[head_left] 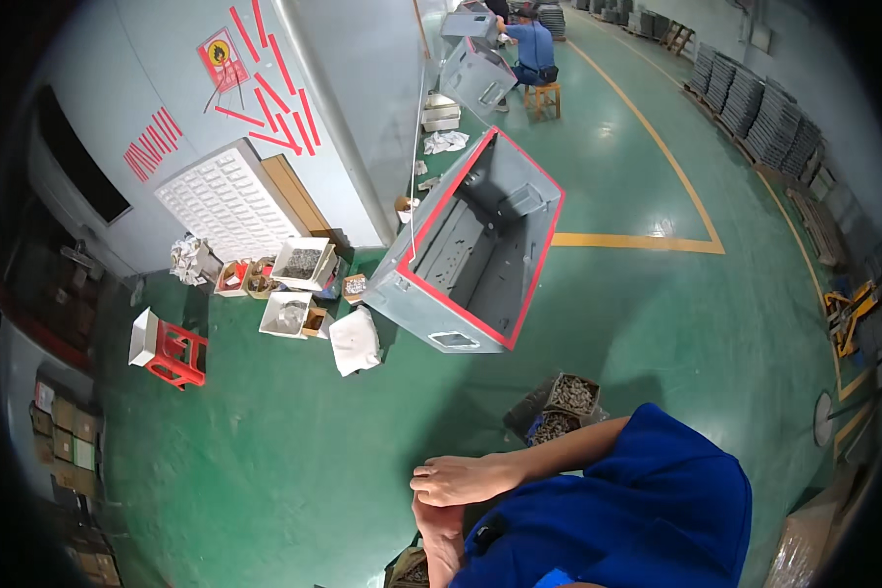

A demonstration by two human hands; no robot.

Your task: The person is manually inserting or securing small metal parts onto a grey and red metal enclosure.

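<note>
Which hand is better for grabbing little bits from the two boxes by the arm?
Probably the right hand: its forearm passes closest to those bits. The left hand is farther away, up against the right.

Left hand (438, 519) is kinda half hidden under the right hand (464, 480); bottom edge chops off that container (399, 566).

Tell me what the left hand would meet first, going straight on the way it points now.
The left hand would likely meet the right hand first; the two seem to touch, though their overlap leaves the depth unclear.
</note>
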